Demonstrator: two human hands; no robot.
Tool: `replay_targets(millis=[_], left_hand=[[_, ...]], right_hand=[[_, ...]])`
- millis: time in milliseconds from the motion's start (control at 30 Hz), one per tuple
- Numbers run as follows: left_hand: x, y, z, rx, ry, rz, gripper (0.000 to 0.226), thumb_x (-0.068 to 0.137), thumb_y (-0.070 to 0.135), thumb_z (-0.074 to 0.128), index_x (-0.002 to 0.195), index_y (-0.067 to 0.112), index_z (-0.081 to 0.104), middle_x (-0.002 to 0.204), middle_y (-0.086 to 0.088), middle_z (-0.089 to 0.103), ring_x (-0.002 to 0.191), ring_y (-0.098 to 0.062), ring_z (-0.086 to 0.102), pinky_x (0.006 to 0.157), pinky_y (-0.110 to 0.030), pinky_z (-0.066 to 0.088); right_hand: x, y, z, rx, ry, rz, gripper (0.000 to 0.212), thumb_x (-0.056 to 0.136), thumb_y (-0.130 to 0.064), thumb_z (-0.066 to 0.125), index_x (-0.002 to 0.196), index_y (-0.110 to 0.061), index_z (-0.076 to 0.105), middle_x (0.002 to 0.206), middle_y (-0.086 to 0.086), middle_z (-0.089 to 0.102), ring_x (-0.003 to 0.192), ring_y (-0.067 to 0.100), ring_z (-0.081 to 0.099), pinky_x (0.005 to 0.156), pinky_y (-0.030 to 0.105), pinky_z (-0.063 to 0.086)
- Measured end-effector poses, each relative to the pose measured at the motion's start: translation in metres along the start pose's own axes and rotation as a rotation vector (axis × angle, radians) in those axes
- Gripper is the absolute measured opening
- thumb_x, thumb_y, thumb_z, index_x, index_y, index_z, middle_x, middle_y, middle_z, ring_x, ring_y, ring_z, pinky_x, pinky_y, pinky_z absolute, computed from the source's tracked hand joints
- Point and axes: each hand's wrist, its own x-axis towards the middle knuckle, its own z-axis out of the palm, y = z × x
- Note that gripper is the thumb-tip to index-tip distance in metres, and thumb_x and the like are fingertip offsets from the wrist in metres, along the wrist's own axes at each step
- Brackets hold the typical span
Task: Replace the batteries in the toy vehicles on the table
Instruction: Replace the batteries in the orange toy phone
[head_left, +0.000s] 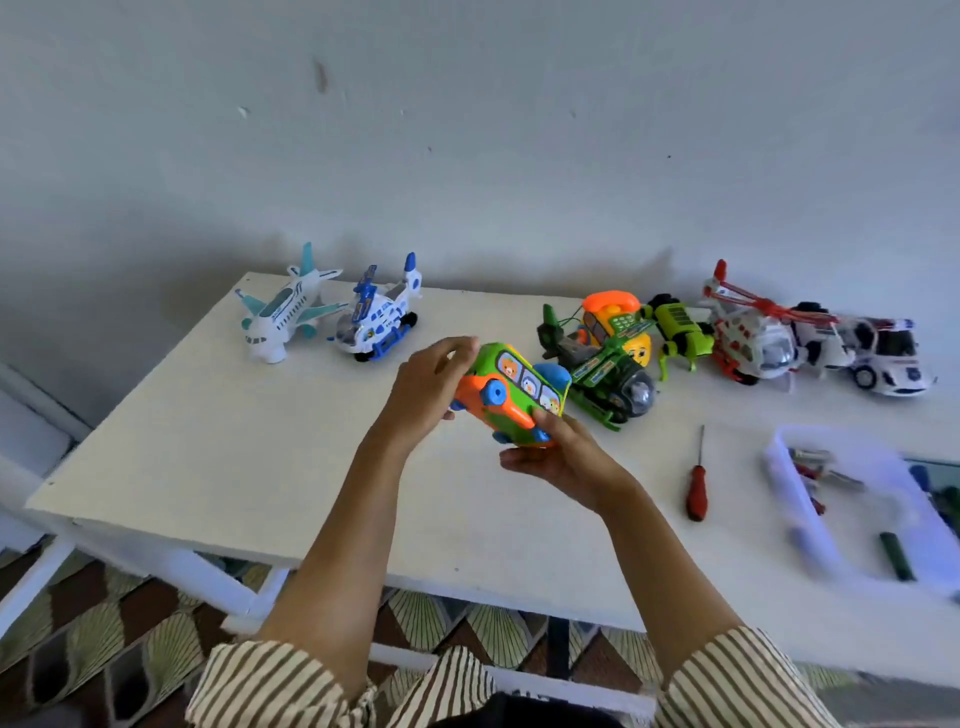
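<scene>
The green-and-orange toy bus (511, 392) is tilted in the air above the table (260, 441). The left hand (426, 395) grips its 9 o'clock end with curled fingers, and the right hand (561, 457) cups it from 5 o'clock. A green helicopter (608, 374) sits just beside it at 2 o'clock. A screwdriver (697, 483) lies at 4 o'clock, with a tray (795, 499) beyond.

Your green plastic toy bus (511, 395) has an orange underside and blue wheels; your fabric sleeves (748, 680) are brown-and-cream striped; your metal screwdriver (697, 478) has a red handle.

Bare table (208, 441) lies open at left; toy row (727, 338), screwdriver (697, 483) and tray (795, 499) crowd the right.
</scene>
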Motion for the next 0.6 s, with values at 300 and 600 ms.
replay_targets(millis=[300,600], left_hand=[[-0.037,0.027,0.104,-0.285,-0.040,0.330,0.059,0.084,0.061,0.055,0.129,0.023,0.051,0.131,0.003,0.055,0.116,-0.001,0.053,0.084,-0.012,0.045],[-0.046,0.005,0.159,-0.117,-0.005,0.209,0.027,0.097,0.033,0.047,0.122,0.023,0.044,0.123,-0.001,0.051,0.108,-0.012,0.057,0.074,-0.011,0.050]], right_hand=[[-0.077,-0.035,-0.045,0.110,0.014,0.172,0.063,0.087,-0.057,0.042,0.115,-0.002,0.057,0.094,0.021,0.066,0.064,0.019,0.055,0.066,0.031,0.052],[-0.098,-0.018,-0.079,-0.541,0.659,-0.106,0.026,0.096,-0.029,0.050,0.105,-0.008,0.062,0.095,0.009,0.068,0.075,0.016,0.065,0.074,0.034,0.052]])
